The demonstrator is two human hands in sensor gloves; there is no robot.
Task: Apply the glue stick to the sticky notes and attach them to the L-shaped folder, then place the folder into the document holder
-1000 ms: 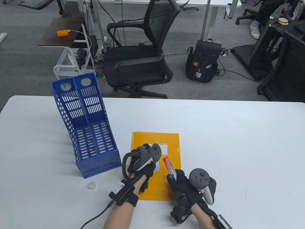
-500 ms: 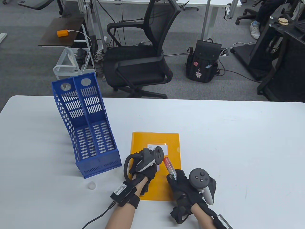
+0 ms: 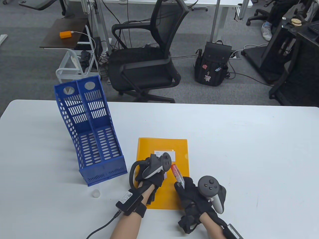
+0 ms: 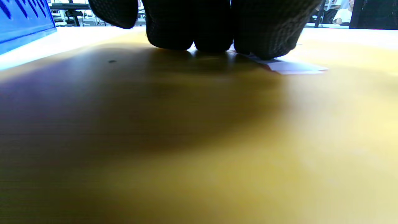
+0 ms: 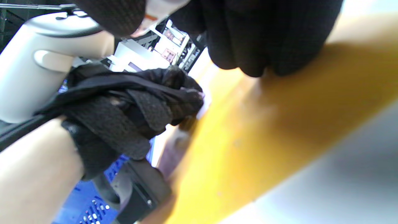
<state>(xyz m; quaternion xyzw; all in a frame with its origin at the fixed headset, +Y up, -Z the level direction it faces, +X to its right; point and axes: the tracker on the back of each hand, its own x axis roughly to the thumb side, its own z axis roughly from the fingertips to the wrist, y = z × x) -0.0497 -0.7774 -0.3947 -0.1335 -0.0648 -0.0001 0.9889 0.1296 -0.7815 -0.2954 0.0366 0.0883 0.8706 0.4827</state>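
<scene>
An orange L-shaped folder (image 3: 163, 145) lies flat on the white table (image 3: 236, 149), with a white label (image 3: 172, 154) on it. My left hand (image 3: 155, 175) rests on the folder, its fingertips (image 4: 264, 40) pressing down a pale sticky note (image 4: 292, 67). My right hand (image 3: 181, 184) grips a glue stick (image 3: 176, 172), whose red end points up and left, close beside the left hand. The blue document holder (image 3: 94, 139) stands to the left of the folder, with both slots showing nothing inside.
A small clear cap (image 3: 96, 193) lies on the table in front of the holder. A cable (image 3: 99, 226) runs from my left wrist to the near edge. Behind the table's far edge stands a black office chair (image 3: 147, 62).
My left hand slid a little toward me and to the right, uncovering the white label. The right hand and glue stick stayed where they were.
</scene>
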